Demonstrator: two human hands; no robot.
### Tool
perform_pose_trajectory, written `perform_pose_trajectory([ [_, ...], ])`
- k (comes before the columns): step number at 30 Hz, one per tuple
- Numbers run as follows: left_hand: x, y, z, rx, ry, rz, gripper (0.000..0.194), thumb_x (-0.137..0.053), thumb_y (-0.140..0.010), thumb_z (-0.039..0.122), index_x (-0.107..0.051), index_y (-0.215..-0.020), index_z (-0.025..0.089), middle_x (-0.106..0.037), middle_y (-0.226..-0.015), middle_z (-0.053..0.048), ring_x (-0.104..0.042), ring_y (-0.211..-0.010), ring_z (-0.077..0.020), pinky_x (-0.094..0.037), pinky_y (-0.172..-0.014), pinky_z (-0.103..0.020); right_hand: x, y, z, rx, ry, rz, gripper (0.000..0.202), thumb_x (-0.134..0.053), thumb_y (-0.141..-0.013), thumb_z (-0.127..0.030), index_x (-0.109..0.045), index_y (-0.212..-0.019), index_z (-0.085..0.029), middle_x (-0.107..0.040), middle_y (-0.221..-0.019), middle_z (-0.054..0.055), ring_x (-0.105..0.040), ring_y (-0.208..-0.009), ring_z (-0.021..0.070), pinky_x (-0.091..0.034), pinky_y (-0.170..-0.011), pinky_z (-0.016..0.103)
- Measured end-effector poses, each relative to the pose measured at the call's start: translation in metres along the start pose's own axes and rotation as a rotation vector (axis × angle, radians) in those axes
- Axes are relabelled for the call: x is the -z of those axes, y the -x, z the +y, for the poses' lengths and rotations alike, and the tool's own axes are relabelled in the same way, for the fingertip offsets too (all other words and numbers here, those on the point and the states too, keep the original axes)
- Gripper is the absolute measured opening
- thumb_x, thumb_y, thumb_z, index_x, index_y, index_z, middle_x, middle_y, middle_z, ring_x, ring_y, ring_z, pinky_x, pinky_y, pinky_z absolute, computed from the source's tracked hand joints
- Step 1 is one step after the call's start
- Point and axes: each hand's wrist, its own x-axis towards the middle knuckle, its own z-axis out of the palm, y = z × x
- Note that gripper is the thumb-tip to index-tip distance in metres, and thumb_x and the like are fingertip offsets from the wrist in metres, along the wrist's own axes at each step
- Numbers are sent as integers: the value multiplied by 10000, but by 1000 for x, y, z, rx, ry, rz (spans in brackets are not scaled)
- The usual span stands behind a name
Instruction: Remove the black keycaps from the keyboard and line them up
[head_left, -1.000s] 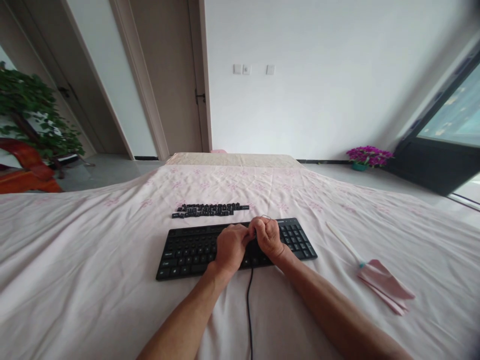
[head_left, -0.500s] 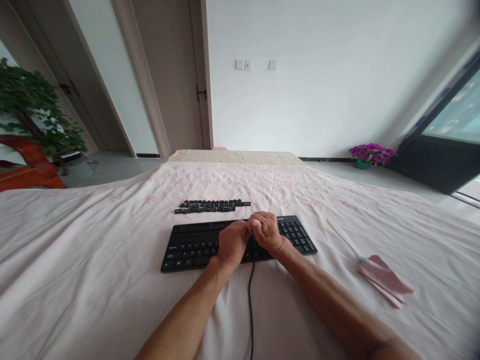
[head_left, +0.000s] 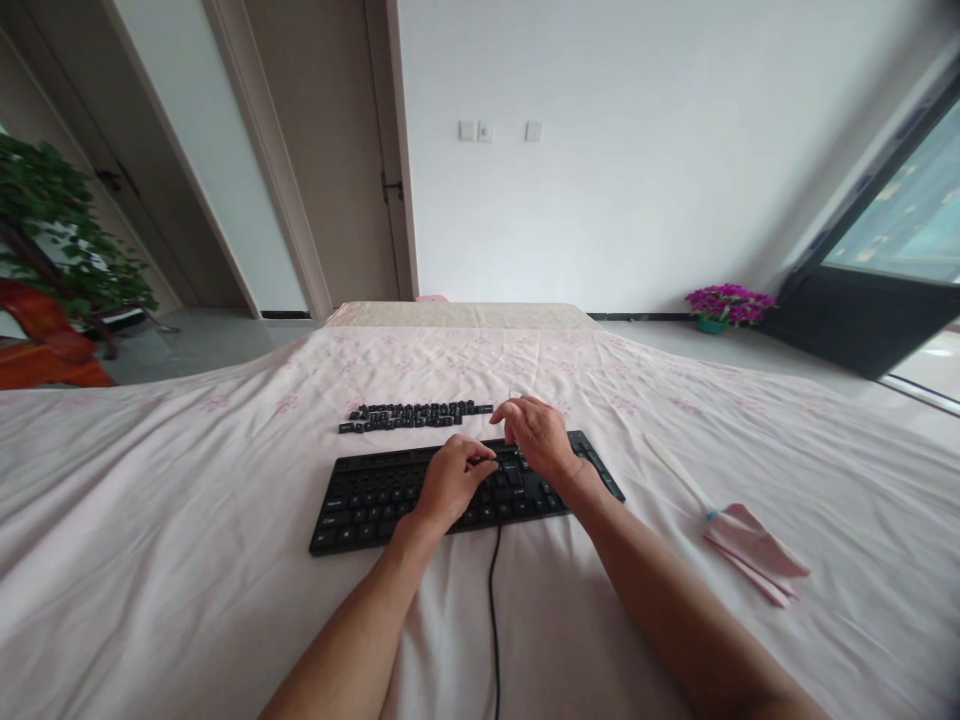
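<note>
A black keyboard point(head_left: 360, 505) lies on the pink-white cloth, its cable point(head_left: 493, 620) running toward me. Over its middle is my left hand point(head_left: 452, 482), thumb and fingertips pinched together around something small and dark that I cannot make out. To the right, my right hand point(head_left: 536, 437) is raised above the upper part of the keyboard with curled fingers. A thin wire loop point(head_left: 516, 394) shows just beyond its fingers and seems held in them. Loose black keycaps point(head_left: 412, 413) lie in rows behind the keyboard.
A white-handled duster with pink cloth point(head_left: 757, 552) lies on the right of the cloth-covered surface point(head_left: 187, 520). Beyond are a potted magenta flower point(head_left: 731, 304), a wall, doors, a green plant point(head_left: 67, 230) and an orange-red chair point(head_left: 49, 340) at left.
My hands were clasped together over the keyboard and are now apart. The right one has lifted up and away, showing the wire loop. The view has shifted slightly.
</note>
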Motion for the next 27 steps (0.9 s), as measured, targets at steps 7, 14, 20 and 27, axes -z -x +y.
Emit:
perform_pose_trajectory([
  [7,-2,0,4,16,-85,11,60,-640,-753,173,-688,-782,197,-654,-830,-22,-608,-812,-160,-458,-768,-279,-4,-7,16,-100,-87,-289,294,-416,-906,-317,-674,-877,-178,-636,-662,-20,-509,-479,82,-377,-538,205],
  [14,3,-4,3,126,56,68,118,-599,-785,254,-703,-808,201,-715,-826,-20,-646,-792,-169,-463,-754,-271,-2,-3,29,-128,63,-381,137,-607,-742,-254,-722,-795,-203,-682,-725,-9,-598,-679,137,-379,-592,214],
  [20,3,-6,-1,214,179,87,156,-587,-775,300,-693,-785,186,-700,-714,-14,-633,-638,-152,-472,-608,-244,-6,-3,28,-176,103,-388,169,-597,-752,-300,-723,-792,-195,-652,-636,-13,-570,-601,128,-336,-531,216],
  [27,-2,-8,-5,273,300,94,173,-593,-768,320,-682,-773,172,-690,-689,-30,-660,-657,-164,-501,-576,-231,-11,-3,18,-121,259,-345,133,-661,-699,-289,-731,-791,-223,-673,-697,-10,-580,-657,137,-316,-553,221],
])
